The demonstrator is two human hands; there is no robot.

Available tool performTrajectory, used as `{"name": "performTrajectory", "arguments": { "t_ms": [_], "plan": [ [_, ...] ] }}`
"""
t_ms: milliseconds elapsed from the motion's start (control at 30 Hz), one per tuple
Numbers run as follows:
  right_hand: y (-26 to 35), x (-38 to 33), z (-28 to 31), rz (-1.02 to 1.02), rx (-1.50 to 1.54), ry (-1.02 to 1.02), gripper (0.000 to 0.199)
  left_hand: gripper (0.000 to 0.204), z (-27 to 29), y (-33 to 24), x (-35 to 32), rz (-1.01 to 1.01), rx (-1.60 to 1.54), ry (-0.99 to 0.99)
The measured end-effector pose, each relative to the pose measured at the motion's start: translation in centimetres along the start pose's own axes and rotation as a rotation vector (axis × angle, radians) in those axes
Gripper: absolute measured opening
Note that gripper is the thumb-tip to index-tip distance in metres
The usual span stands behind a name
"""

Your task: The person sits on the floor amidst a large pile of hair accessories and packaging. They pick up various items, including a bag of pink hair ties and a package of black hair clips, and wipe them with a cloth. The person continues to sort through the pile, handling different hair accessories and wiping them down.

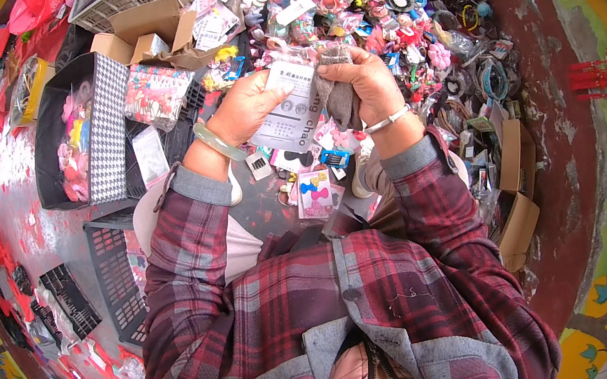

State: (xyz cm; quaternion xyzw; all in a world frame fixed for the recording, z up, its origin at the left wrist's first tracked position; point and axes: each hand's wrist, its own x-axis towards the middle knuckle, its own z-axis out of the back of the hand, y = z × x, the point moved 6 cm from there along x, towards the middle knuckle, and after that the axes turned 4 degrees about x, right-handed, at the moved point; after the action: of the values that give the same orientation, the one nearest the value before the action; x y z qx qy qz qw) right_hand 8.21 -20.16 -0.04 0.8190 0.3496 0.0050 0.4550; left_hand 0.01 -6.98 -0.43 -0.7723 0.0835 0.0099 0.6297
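Observation:
My left hand [248, 107], with a pale green bangle at its wrist, pinches the upper left edge of a white printed card [284, 123]. Beside it my right hand [372, 83], wearing a silver-coloured bangle, is closed on a crumpled grey-brown cloth [341, 94]. The cloth lies against the card's right edge and covers part of it. Below both hands, small carded accessories lie on the dark ground, among them a card with blue and pink bows [315, 194] and a blue packaged item [335, 158].
A large heap of hair accessories [406, 33] spreads ahead and to the right. To the left stand a black box with a houndstooth side [100, 130], an open cardboard box [153, 24] and a black plastic crate [113, 273]. Cardboard flaps [516, 181] stick up at the right.

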Motion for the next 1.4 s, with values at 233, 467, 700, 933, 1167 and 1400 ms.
{"name": "performTrajectory", "arguments": {
  "t_ms": [233, 467, 700, 933, 1167, 1400],
  "plan": [
    [4.5, 0.7, 3.0, 0.183, 0.185, -0.175, 0.015, 0.024, 1.5, 0.3, -0.4, 0.054, -0.308, -0.117],
    [0.8, -0.4, -1.2, 0.11, -0.035, 0.093, 0.018, 0.039, 1.7, -1.5, 0.5, -0.196, -0.535, -0.278],
    [-0.7, -2.0, -4.3, 0.285, -0.365, 0.136, 0.031, 0.04, 2.5, 2.2, 2.0, -0.282, -0.375, -0.399],
    [-0.5, -2.0, -4.6, 0.424, -0.736, 0.1, 0.042, 0.051, -0.2, -0.2, 0.8, -0.188, -1.038, -0.122],
    [1.2, -1.0, -2.7, 0.205, -0.319, 0.196, 0.025, 0.047, 0.3, -0.7, -0.1, -0.101, -0.917, -0.034],
    [6.4, -2.8, -2.9, 0.637, -0.193, 0.019, 0.027, 0.054, -0.4, -0.2, 0.4, -0.119, -0.847, -0.055]
  ]
}}
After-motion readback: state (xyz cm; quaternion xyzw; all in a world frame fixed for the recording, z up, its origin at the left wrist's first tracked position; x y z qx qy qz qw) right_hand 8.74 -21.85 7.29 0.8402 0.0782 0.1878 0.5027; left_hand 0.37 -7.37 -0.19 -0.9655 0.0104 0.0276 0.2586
